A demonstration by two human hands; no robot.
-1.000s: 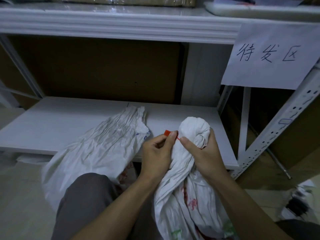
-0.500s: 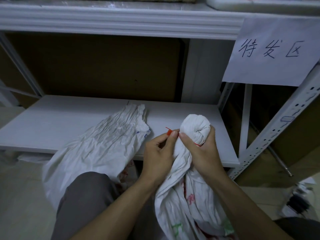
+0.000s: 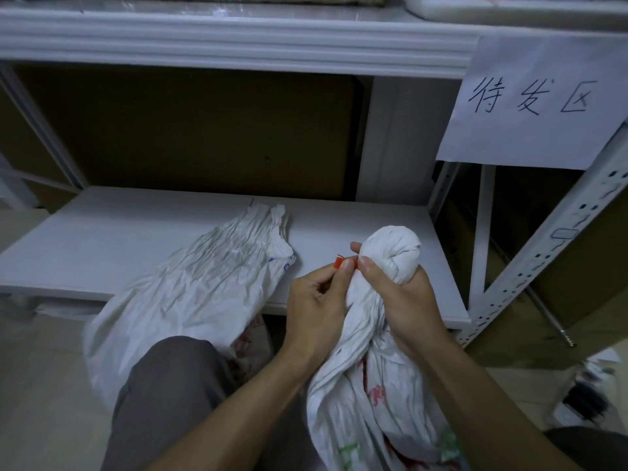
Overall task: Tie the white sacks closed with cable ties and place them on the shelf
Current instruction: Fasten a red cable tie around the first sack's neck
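Note:
A white sack (image 3: 370, 396) with red and green print stands between my knees, its top twisted into a rolled knob (image 3: 394, 253). My right hand (image 3: 404, 304) is wrapped around the sack's neck just under that knob. My left hand (image 3: 316, 300) pinches the head of a red cable tie (image 3: 339, 262) against the neck's left side. A second white sack (image 3: 190, 287) lies crumpled to the left, its untied mouth resting on the low white shelf (image 3: 102, 239).
A perforated white upright (image 3: 557, 246) carries the shelf's right end. A paper sign (image 3: 530, 103) with handwriting hangs from the upper shelf (image 3: 238, 39). Brown cardboard lines the back. My grey-trousered knee (image 3: 170, 379) is at lower left; dark clutter (image 3: 584, 399) sits on the floor at right.
Both hands and the sack's knob have stayed in place at the neck. The red tie's head has shifted slightly under my left fingertips, and the view has tilted a little.

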